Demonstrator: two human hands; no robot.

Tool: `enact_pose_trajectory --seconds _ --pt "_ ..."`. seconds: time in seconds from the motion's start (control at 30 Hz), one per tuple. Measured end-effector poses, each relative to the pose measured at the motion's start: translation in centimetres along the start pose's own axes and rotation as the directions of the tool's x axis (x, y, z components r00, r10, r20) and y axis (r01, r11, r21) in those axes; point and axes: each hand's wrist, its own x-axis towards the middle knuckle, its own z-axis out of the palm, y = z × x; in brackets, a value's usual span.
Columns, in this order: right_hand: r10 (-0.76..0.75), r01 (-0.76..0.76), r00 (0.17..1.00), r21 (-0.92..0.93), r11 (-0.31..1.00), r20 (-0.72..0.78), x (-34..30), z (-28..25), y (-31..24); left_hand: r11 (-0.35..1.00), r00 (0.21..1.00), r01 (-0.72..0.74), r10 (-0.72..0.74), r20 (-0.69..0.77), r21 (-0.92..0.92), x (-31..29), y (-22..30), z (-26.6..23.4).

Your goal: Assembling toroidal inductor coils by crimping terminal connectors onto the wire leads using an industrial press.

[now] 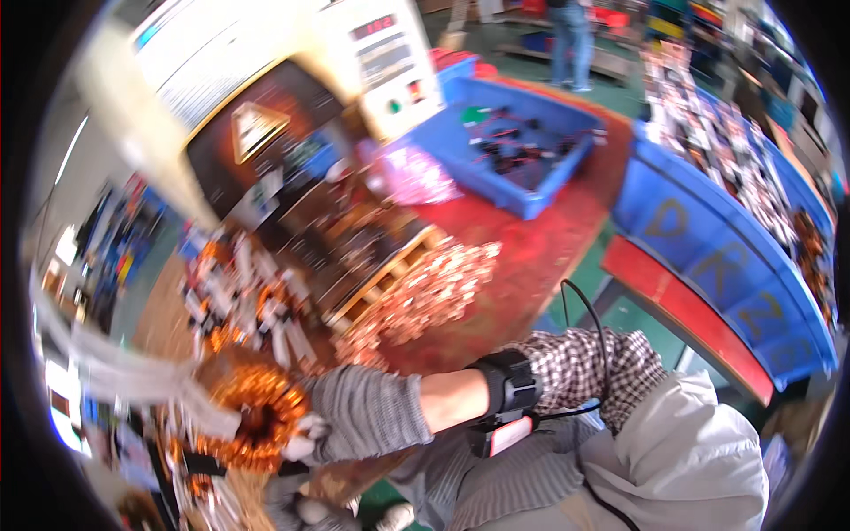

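My right hand [367,414], in a grey knit glove with a black wrist strap, grips a round copper-wire coil [257,420] at the lower left. A white strip of tape [133,376], blurred, runs from the coil out to the left. At the bottom edge, under the coil, part of my left hand [305,509] shows in a grey glove. Whether it holds anything is hidden by blur and by the coil above it.
A heap of small copper parts [425,296] lies on the red bench top [531,257]. Behind it stands a blue bin [522,146] with dark parts, and a machine with a control panel [390,66]. A long blue bin [726,257] runs along the right. A person [571,40] stands far back.
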Motion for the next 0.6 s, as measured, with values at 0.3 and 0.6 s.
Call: enact_pose_trajectory --seconds 0.3,0.6 --pt "0.462 -0.488 0.873 0.276 0.828 0.157 -3.1 -3.3 1.5 0.945 0.939 -0.295 0.315 -0.138 0.143 5.1 -7.7 8.1" --pt "0.327 -0.337 0.933 0.049 0.940 0.150 -6.3 -5.8 4.3 0.664 0.648 -0.379 0.688 -0.327 0.645 10.0 -15.7 8.5"
